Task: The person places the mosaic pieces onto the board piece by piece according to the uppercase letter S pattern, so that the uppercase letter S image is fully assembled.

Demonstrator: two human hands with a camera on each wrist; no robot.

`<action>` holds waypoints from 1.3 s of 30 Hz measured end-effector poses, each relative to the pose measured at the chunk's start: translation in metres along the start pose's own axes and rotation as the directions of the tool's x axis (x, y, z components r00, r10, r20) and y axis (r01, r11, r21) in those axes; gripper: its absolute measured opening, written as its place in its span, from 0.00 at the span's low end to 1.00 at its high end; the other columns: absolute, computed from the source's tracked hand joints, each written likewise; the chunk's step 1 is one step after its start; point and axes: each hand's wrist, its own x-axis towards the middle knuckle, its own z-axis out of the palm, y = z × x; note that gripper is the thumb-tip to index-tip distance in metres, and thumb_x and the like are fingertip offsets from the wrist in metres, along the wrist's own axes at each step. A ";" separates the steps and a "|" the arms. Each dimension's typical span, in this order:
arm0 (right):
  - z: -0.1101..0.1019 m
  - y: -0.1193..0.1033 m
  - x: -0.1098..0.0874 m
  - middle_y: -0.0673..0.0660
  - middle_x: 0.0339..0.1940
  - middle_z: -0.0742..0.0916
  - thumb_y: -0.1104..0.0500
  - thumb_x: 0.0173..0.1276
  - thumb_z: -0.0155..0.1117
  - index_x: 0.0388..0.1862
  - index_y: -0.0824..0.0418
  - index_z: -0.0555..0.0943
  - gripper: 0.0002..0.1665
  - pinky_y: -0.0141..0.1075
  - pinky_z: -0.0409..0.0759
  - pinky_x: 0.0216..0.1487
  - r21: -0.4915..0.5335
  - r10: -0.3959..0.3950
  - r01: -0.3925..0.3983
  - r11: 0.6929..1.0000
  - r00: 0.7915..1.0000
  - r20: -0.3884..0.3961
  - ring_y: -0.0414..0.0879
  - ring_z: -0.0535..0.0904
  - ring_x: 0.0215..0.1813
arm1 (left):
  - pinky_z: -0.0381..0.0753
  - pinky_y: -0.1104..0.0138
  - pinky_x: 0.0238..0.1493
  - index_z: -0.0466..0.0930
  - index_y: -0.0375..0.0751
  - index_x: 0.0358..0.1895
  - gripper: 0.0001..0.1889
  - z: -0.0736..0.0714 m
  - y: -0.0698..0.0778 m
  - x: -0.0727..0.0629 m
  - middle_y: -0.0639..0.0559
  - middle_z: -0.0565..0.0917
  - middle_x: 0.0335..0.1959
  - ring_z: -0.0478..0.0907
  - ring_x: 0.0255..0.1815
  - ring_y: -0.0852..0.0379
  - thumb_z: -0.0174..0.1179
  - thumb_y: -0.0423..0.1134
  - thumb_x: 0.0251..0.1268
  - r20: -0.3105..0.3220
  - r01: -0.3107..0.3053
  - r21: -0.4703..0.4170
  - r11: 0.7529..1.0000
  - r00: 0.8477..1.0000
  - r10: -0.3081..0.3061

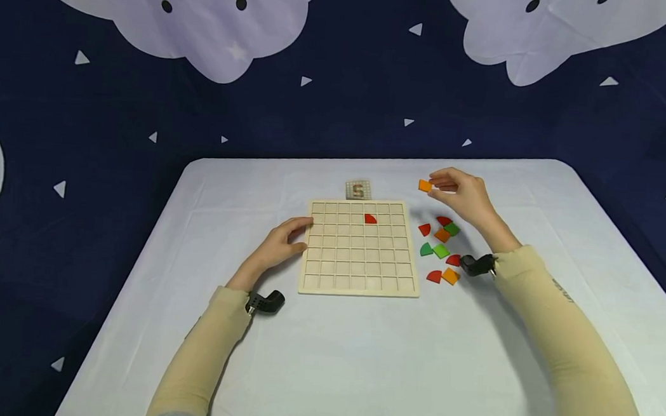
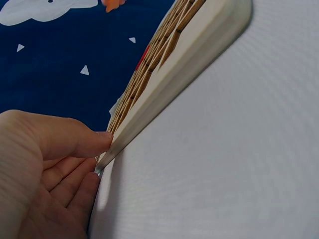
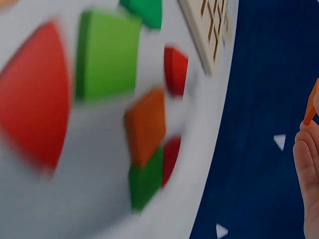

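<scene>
My right hand (image 1: 464, 194) pinches an orange square tile (image 1: 424, 185) between thumb and fingertips, raised beyond the loose pieces. In the right wrist view only part of that hand (image 3: 309, 162) shows at the right edge. A wooden grid board (image 1: 358, 292) lies on the table, with one red quarter-circle piece (image 1: 370, 219) in a cell of an upper row. Against the board's left edge rests my left hand (image 1: 278, 248), thumb and fingers spread along it. The left wrist view shows the thumb (image 2: 94, 143) touching the board's side, the other fingers lower and partly hidden.
Right of the board lie several loose pieces: red quarter-circles (image 1: 434, 276), a light green square (image 1: 441, 251), green pieces (image 1: 426, 250) and orange squares (image 1: 450, 276). A small patterned card (image 1: 358, 190) marked like an S sits at the board's far edge. Behind hangs a dark blue cloth (image 1: 349, 126).
</scene>
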 end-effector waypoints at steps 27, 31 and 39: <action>0.088 -0.041 0.023 0.60 0.46 0.85 0.61 0.63 0.66 0.53 0.66 0.78 0.20 0.42 0.79 0.51 0.083 -0.178 0.164 0.983 0.961 0.212 0.53 0.80 0.47 | 0.61 0.64 0.68 0.64 0.33 0.67 0.30 -0.001 -0.002 0.001 0.40 0.66 0.67 0.64 0.66 0.46 0.59 0.23 0.59 0.004 -0.010 -0.001 1.000 1.000 0.010; 0.097 -0.043 0.025 0.60 0.43 0.85 0.62 0.62 0.67 0.52 0.67 0.78 0.20 0.43 0.79 0.49 0.065 -0.198 0.187 0.980 0.939 0.280 0.54 0.81 0.45 | 0.61 0.64 0.68 0.64 0.33 0.67 0.30 -0.002 -0.002 0.000 0.40 0.66 0.66 0.63 0.67 0.46 0.59 0.24 0.59 0.004 -0.005 0.008 1.000 1.000 0.005; 0.110 -0.041 0.029 0.61 0.43 0.85 0.64 0.60 0.68 0.50 0.68 0.78 0.19 0.40 0.81 0.47 0.026 -0.209 0.214 0.976 0.911 0.355 0.52 0.81 0.44 | 0.61 0.64 0.68 0.64 0.33 0.67 0.30 -0.003 -0.003 -0.001 0.40 0.66 0.67 0.63 0.67 0.46 0.59 0.25 0.60 0.007 -0.005 0.026 1.000 1.000 0.005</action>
